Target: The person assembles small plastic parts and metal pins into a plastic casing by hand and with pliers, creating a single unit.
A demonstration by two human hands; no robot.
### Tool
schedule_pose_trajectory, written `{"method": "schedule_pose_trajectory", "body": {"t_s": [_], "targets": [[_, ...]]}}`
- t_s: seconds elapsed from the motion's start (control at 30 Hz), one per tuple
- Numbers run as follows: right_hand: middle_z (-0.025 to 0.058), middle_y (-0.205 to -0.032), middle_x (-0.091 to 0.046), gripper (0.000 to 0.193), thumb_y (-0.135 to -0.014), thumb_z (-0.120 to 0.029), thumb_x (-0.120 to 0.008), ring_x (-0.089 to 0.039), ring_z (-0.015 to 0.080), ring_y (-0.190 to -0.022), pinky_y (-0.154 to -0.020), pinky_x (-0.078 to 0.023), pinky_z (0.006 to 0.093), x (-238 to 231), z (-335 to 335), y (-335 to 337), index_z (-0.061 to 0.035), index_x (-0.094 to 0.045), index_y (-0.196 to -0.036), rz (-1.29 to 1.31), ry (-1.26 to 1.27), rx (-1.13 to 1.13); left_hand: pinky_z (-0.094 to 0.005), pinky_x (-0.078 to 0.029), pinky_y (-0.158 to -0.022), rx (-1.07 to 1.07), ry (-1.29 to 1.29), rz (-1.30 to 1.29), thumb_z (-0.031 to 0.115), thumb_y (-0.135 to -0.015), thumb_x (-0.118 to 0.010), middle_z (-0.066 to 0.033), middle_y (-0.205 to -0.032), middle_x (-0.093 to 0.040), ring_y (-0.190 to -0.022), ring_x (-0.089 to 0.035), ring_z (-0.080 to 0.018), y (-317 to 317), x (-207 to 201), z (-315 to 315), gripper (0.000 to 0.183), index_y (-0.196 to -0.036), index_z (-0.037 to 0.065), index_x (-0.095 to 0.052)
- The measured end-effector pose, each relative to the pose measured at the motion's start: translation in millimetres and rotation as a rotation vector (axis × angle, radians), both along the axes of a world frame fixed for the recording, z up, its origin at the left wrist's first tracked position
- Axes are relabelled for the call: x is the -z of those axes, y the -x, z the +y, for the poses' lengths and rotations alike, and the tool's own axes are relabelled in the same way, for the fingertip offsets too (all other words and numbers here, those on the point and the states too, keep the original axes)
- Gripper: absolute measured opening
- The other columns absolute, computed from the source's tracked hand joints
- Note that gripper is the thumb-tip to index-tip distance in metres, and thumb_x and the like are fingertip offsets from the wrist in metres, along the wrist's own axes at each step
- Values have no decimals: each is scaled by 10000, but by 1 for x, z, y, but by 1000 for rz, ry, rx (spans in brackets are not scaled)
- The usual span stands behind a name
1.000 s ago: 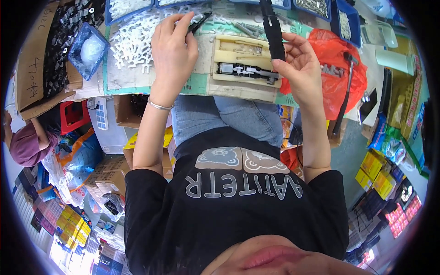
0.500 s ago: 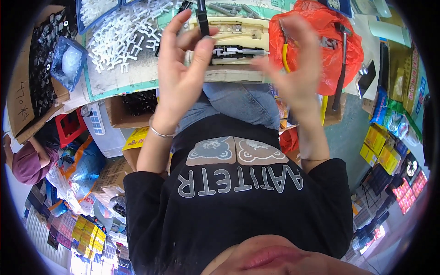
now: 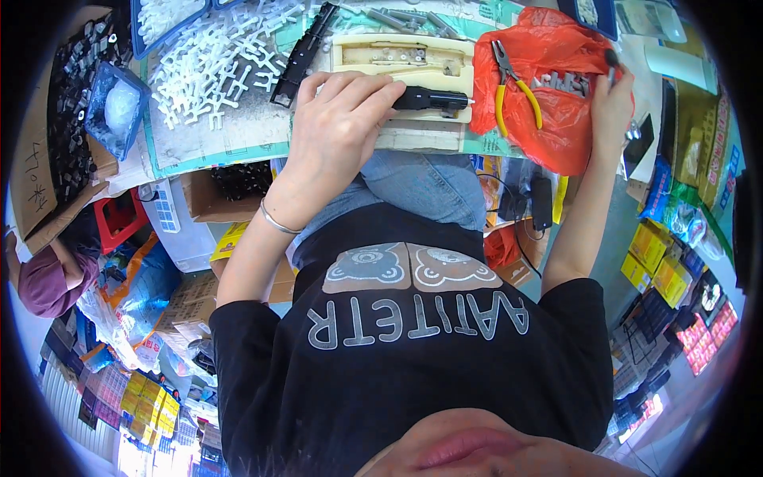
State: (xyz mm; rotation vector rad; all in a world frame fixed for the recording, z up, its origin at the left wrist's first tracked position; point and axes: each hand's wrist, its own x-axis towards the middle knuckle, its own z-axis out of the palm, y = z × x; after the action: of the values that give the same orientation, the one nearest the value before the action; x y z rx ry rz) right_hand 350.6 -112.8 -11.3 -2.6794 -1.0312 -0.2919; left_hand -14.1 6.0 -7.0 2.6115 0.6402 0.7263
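My left hand (image 3: 338, 115) lies over the near side of a cream fixture (image 3: 350, 52), fingers bent together on a black plastic casing (image 3: 437, 98) in its near slot. The hand hides the casing's left end; a small pale tip shows at its right end. My right hand (image 3: 610, 111), at the right of the red plastic bag, is closed round a small hammer (image 3: 611, 58) with a dark head and thin metal shaft. Its handle is mostly hidden. Yellow-handled pliers (image 3: 518, 91) lie on the red bag, between my hands.
Many white branched plastic pieces (image 3: 214, 71) are heaped at left. Left of the fixture lies a long black part (image 3: 304, 56). Grey pieces (image 3: 564, 82) sit in the red bag (image 3: 564, 147). A blue bin (image 3: 119, 111) and a cardboard box (image 3: 40, 175) of black pieces stand far left.
My left hand has come down onto the fixture, where a black casing now covers the exposed works. My right hand has moved right and taken hold of the hammer from the red bag.
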Motion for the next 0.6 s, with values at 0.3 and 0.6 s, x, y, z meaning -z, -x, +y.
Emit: {"method": "schedule_pose_trajectory", "body": {"t_s": [0.3,0.6], "targets": [[33,-752,-599,171,-930,-100,-557,-554,105,-663,-588,-445,254,-64,-10,125,55,-624,-952,306,-506,-642,-337,-489,-734,-3,-233,112,82,-723,-688,-108,-920,-640,-800,-619,-232,-12,-2,-8,231,-929,-11,-641],[152,-844,-655,248,-910,-98,-581,-650,214,-716,-625,-497,292,-45,-9,165,1,-617,-1135,398,-107,-736,-298,-456,-639,-8,-347,51,37,-701,-615,-86,-727,-579,-693,-574,-198,-21,1,-8,37,-699,17,-584]]}}
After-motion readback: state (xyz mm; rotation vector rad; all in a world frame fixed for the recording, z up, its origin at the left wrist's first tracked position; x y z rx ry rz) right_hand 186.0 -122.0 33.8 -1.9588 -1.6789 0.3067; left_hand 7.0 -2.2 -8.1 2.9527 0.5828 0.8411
